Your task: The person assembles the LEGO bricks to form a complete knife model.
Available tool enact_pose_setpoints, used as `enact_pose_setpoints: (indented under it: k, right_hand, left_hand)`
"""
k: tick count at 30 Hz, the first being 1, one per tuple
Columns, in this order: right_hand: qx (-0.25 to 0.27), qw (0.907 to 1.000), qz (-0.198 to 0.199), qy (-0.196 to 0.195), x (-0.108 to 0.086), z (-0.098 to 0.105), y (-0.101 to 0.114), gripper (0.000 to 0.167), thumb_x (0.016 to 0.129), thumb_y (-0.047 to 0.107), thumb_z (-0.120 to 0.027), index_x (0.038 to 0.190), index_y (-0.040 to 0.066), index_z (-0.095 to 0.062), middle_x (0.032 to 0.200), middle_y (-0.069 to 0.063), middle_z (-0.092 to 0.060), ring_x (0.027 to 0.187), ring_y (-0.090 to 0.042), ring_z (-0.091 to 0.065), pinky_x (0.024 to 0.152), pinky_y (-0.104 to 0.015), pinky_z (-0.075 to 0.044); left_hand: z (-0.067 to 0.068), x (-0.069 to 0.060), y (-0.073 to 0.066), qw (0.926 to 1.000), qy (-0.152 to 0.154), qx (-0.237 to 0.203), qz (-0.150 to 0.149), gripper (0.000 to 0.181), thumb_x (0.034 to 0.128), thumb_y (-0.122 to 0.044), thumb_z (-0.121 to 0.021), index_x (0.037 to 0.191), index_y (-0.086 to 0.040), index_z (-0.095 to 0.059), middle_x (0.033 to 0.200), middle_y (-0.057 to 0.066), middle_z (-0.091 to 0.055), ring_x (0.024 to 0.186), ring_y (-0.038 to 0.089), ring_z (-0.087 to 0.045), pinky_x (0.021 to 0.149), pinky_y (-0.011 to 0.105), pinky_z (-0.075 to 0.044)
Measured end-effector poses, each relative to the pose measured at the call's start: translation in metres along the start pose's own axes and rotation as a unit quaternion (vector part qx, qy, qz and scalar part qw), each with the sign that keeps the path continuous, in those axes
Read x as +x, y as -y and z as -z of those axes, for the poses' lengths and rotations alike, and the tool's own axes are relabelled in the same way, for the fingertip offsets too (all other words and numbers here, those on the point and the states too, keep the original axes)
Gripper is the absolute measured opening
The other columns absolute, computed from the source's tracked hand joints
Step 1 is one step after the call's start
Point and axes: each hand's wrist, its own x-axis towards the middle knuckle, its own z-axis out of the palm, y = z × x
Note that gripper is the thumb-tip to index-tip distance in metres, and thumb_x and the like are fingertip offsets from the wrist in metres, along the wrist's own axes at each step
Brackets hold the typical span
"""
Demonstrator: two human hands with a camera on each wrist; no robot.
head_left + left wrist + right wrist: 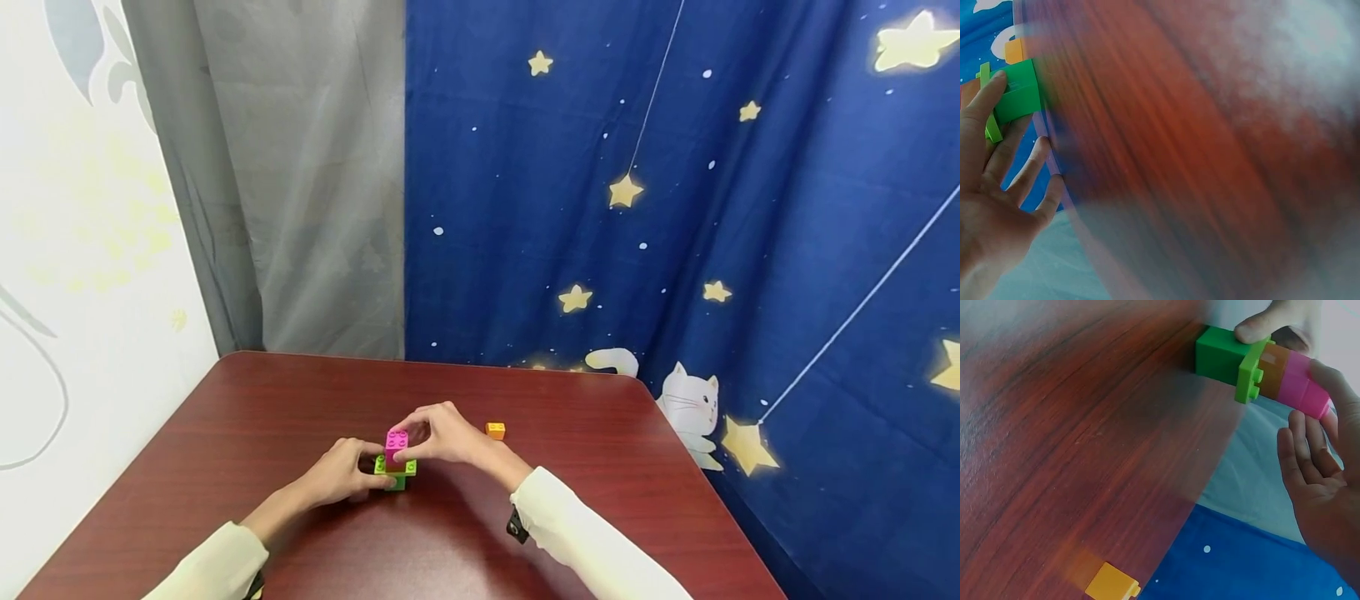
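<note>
A small stack of blocks stands on the table: a green block point(1219, 355) at the bottom, a wider light-green piece point(1248, 374) over it, an orange block point(1272, 369), then pink blocks point(397, 444) on top. The left hand point(341, 473) grips the green base from the left, its thumb on the near face. In the left wrist view that hand point(1007, 181) has its other fingers spread beside the green block point(1019, 94). The right hand point(445, 435) pinches the pink top between thumb and fingers; in the right wrist view the hand point(1329, 481) shows its lower fingers partly curled.
A yellow-orange block point(495, 431) lies on the table point(585, 467) to the right of the stack, beyond the right forearm. Grey and blue star-patterned curtains point(525, 208) hang behind the table's far edge. A pale patterned wall point(82, 233) is at the left.
</note>
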Motion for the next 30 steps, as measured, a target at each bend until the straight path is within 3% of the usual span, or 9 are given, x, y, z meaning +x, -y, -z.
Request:
enact_pose_setpoints:
  k: [16,21,30]
  right_hand:
    - [-0.031,0.9992,0.018,-0.017,-0.008,-0.011,-0.005,0.039,0.081,0.030,-0.092,0.115,0.016,-0.079,0.091,0.010,-0.075,0.077,0.003,-0.067,0.067,-0.011,-0.052]
    - [-0.040,0.9987,0.007,-0.030,-0.008,-0.012,-0.003,0.040,0.080,0.033,-0.092,0.114,0.018,-0.079,0.090,0.012,-0.075,0.077,0.002,-0.067,0.068,-0.011,-0.051]
    - [-0.016,0.9989,0.013,-0.042,-0.009,-0.015,0.000,0.037,0.085,0.034,-0.088,0.116,0.020,-0.075,0.097,0.012,-0.072,0.082,0.000,-0.067,0.073,-0.016,-0.054]
  left_hand:
    - [-0.007,-0.003,0.003,1.0000,-0.005,-0.003,0.000,0.028,0.0842,-0.042,-0.087,0.103,-0.023,-0.077,0.086,-0.018,-0.070,0.074,0.006,-0.061,0.068,0.023,-0.051]
    - [-0.005,-0.002,0.003,1.0000,-0.005,-0.002,-0.002,0.028,0.0842,-0.041,-0.087,0.102,-0.023,-0.077,0.085,-0.017,-0.070,0.072,0.007,-0.061,0.067,0.024,-0.051]
    - [-0.001,0.000,0.001,0.9999,-0.007,0.008,-0.007,0.025,0.0848,-0.041,-0.087,0.102,-0.026,-0.076,0.084,-0.019,-0.070,0.072,0.006,-0.060,0.066,0.024,-0.049]
